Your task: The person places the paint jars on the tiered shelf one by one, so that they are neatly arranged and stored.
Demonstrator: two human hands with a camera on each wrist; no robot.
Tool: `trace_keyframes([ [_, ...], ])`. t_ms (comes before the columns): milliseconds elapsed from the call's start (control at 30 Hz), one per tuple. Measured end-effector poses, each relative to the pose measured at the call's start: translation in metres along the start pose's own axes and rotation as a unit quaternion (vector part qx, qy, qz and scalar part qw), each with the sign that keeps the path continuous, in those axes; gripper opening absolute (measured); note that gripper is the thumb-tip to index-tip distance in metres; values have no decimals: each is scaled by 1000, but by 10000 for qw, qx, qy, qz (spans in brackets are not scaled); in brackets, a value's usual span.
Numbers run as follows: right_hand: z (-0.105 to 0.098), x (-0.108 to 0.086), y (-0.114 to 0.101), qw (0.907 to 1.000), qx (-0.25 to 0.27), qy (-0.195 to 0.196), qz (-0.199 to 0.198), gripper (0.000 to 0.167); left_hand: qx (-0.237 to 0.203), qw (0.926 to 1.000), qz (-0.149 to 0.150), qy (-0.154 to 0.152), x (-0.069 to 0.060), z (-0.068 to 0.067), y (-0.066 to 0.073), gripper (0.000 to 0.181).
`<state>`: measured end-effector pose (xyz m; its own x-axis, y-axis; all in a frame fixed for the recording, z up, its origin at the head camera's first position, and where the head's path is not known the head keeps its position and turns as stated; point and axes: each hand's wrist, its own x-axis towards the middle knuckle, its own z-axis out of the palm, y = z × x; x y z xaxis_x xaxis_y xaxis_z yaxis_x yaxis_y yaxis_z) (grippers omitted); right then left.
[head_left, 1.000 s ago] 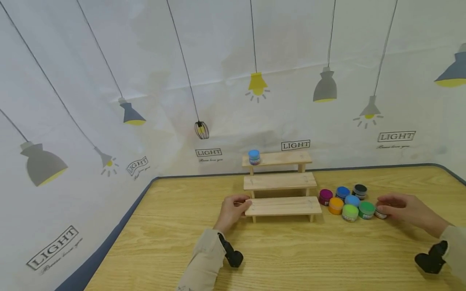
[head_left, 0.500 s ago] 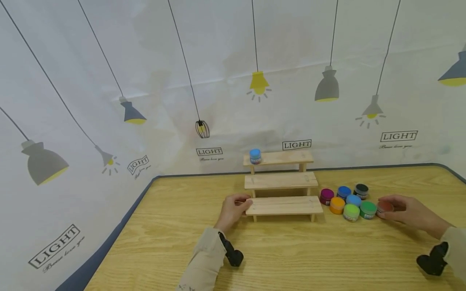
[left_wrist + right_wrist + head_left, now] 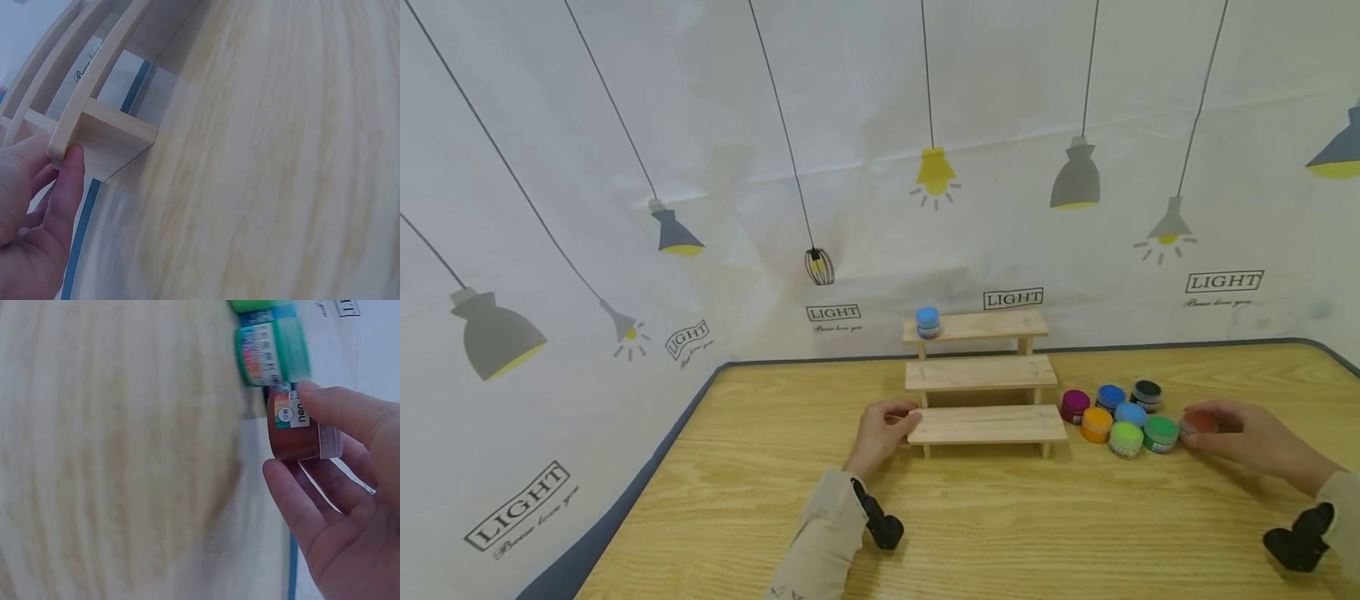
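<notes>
A three-tier wooden display stand (image 3: 981, 373) is on the table, and my left hand (image 3: 877, 433) pinches the left end of its lowest board between thumb and fingers. The left wrist view shows the thumb on top of that board (image 3: 100, 72) and a fingertip underneath. My right hand (image 3: 1255, 437) holds a reddish-brown paint jar (image 3: 292, 428), thumb on one side and fingers on the other. Beside it stands a green paint jar (image 3: 1161, 434). A light-blue paint jar (image 3: 927, 322) rests at the left end of the top board.
Several more jars stand right of the stand: purple (image 3: 1076, 406), orange (image 3: 1097, 425), lime green (image 3: 1126, 439), light blue (image 3: 1130, 417), dark blue (image 3: 1110, 398) and black (image 3: 1146, 395). A white sheet printed with lamps (image 3: 850, 167) rises behind the table (image 3: 1000, 517).
The reddish-brown jar has shifted slightly away in my right hand, and more of its top shows now. My left hand keeps its grip on the stand. The head view has shifted slightly.
</notes>
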<state>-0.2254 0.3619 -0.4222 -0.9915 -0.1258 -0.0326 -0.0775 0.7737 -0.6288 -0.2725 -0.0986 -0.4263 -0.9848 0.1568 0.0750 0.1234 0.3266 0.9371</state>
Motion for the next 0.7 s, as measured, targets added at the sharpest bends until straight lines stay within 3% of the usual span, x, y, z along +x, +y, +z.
trace_keyframes([
  [200, -11, -6, -8, 9992, 14, 315, -237, 65, -48, 10000, 63, -18, 1, 1, -1, 26],
  [433, -23, -9, -28, 9963, -155, 522, -659, 58, -92, 9987, 503, -37, -3, -1, -1, 29],
  [700, -26, -5, -60, 9969, -108, 294, -720, 59, -65, 9999, 118, 27, 0, 1, 0, 26],
])
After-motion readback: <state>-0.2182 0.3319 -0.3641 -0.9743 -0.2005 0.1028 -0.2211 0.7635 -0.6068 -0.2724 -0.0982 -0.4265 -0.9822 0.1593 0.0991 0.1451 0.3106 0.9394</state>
